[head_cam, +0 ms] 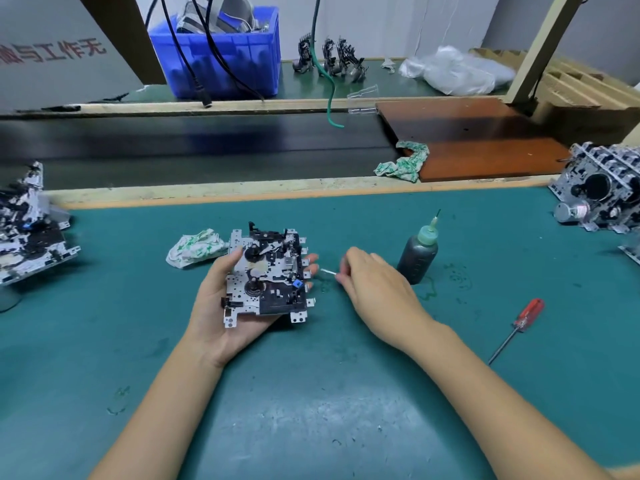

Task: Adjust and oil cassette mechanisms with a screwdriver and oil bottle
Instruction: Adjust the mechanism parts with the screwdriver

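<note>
My left hand (221, 306) lies palm up above the green mat and cradles a cassette mechanism (266, 277), a metal plate with black parts and two reels, its fingers curled round the far edge. Just right of it, my right hand (374, 282) pinches a small white stick (328, 271) whose tip points at the mechanism. The dark oil bottle (417, 256) with a green nozzle stands upright on the mat behind my right hand. A red-handled screwdriver (517, 329) lies on the mat at the right.
Stacks of cassette mechanisms sit at the left edge (31, 230) and right edge (602, 192). A crumpled cloth (195, 247) lies behind my left hand, another (403, 164) by a brown board (485, 157). A blue bin (225, 57) stands at the back.
</note>
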